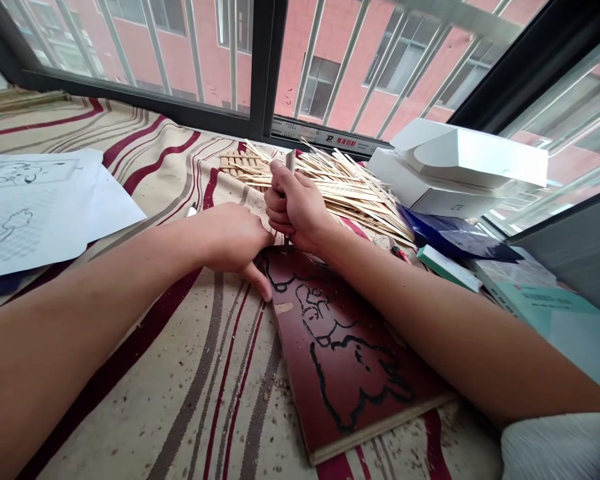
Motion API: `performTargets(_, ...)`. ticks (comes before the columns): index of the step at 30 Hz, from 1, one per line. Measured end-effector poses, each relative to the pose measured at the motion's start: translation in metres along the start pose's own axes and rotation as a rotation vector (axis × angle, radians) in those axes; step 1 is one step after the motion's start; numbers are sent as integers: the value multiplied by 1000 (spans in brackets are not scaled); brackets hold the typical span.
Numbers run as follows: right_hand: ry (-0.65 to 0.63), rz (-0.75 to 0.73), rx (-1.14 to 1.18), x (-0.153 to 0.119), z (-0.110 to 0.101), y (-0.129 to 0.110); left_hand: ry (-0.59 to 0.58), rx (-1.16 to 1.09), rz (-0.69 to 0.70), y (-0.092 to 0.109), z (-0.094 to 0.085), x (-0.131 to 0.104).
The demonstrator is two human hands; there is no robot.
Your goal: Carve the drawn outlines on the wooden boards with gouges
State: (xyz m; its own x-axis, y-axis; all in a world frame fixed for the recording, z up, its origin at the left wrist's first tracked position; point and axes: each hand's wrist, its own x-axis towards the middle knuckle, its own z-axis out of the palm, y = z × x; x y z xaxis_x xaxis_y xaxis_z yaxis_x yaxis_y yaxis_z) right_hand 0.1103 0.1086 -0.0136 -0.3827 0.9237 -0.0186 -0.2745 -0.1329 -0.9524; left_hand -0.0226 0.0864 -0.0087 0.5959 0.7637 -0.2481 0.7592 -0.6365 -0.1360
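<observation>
A reddish-brown wooden board [300,373] lies on the striped cloth, with black outlines of cartoon animals drawn on its face. My right hand [300,207] is wrapped in a fist round an upright carving tool [291,161]. Its flat metal end sticks out above the fist, and its lower end meets the far part of the board; the tip itself is hard to make out. At the board's far left corner, my left hand [237,240] grips the edge, thumb stretched along the left side. Its other fingers are mostly hidden.
Thin wooden sticks [350,187] are heaped beyond my hands. Drawing sheets [45,207] lie at left. A white box [450,167], a dark blue packet [455,233] and green-white books [555,307] stand at right. Crumbs dot the cloth [180,373]; a barred window [265,67] rises behind.
</observation>
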Motion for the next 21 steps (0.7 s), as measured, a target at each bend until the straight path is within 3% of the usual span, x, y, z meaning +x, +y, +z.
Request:
performTargets(3, -27, 23, -27, 1, 1, 2, 59, -11, 37, -5, 8, 3)
performTargets(7, -38, 77, -51, 4, 1, 2, 49, 16, 24, -7, 11, 5)
performTargets(21, -70, 206, -41, 5, 1, -5, -53, 44, -15, 0, -1, 0)
